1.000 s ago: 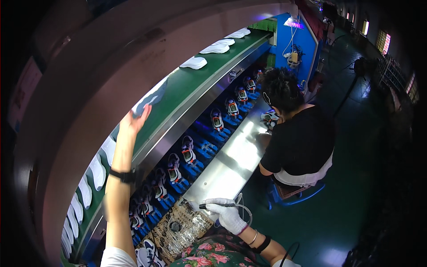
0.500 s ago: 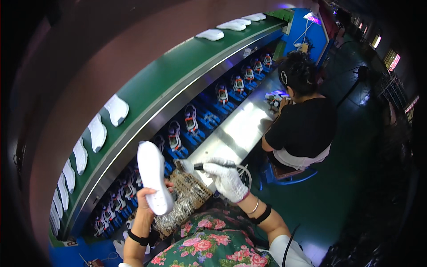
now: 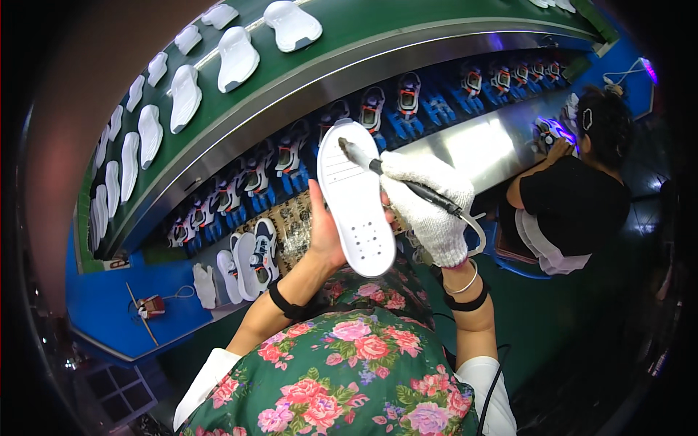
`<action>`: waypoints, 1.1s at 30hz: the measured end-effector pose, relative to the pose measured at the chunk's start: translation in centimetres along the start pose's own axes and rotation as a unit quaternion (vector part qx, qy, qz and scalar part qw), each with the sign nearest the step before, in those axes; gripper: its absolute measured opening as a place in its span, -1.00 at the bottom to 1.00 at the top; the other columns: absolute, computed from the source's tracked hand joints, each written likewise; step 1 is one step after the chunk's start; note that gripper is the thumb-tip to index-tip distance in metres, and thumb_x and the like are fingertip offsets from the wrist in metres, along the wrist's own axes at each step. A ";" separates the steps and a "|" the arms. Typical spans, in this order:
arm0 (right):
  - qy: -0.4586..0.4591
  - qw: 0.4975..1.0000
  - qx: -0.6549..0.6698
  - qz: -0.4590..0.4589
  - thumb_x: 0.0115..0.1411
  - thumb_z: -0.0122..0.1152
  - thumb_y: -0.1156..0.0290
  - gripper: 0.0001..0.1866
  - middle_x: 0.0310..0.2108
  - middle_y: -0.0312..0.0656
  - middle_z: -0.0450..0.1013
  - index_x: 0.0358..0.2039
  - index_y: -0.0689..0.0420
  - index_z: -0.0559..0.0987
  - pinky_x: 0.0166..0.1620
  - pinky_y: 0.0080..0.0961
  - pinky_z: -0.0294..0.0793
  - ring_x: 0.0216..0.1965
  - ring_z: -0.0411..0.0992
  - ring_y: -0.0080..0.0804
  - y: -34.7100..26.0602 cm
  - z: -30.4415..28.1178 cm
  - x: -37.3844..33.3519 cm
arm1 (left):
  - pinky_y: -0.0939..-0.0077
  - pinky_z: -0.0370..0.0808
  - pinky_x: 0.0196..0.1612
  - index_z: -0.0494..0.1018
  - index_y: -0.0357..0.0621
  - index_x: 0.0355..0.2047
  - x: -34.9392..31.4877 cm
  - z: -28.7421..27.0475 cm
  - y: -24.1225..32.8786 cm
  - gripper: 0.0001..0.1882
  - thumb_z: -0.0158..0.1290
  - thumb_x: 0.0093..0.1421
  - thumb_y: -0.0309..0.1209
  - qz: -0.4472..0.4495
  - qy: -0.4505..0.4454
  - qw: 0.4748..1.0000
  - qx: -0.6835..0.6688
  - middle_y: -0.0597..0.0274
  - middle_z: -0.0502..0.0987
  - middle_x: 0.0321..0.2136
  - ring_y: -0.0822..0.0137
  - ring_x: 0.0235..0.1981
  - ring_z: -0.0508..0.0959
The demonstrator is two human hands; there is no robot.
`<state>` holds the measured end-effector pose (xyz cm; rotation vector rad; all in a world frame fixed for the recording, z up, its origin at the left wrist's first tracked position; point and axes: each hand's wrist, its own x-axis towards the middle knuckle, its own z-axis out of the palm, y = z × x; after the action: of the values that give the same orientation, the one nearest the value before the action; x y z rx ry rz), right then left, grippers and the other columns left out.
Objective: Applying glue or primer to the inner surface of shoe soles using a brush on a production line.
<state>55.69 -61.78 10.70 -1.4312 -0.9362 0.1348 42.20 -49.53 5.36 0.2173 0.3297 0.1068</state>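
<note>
My left hand (image 3: 326, 234), bare, grips a white shoe sole (image 3: 353, 196) from beneath, the thumb along its left edge and fingertips showing at the right edge. The sole's inner face is turned up, with grooves across its far half and small holes near the heel. My right hand (image 3: 430, 203), in a white knit glove, is closed round a brush (image 3: 429, 195) with a black handle and a pale tube at its back end. The brown tip of the bristles meets the grooved far part of the sole, near its middle.
A green conveyor belt (image 3: 342, 69) carries several white soles. Below it, shoe uppers (image 3: 408, 94) stand on blue holders. A finished-looking shoe (image 3: 263, 254), soles and a glove (image 3: 205, 285) lie at left, near a blue table (image 3: 109, 305). A co-worker (image 3: 574, 189) sits at right by a metal bench (image 3: 494, 149).
My view has swung toward the left. The sole has turned its inner face up, and the brush, apart from it before, now touches it.
</note>
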 end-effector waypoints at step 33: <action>-0.136 0.980 0.112 -0.088 -0.02 0.37 0.56 -0.79 -0.26 -0.13 0.62 -0.30 0.15 0.69 -0.16 -0.35 0.56 -0.27 0.57 -0.19 1.5 3.3 -0.8 | 0.11 0.34 0.28 0.11 -0.08 0.36 -0.4 -2.3 1.8 0.12 -0.39 0.10 0.58 0.129 0.081 0.968 0.201 0.03 0.32 0.24 0.09 0.22 0.39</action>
<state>53.76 -59.40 8.54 -1.1333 -1.2261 0.3002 40.90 -47.37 3.83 0.6576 0.4841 0.3175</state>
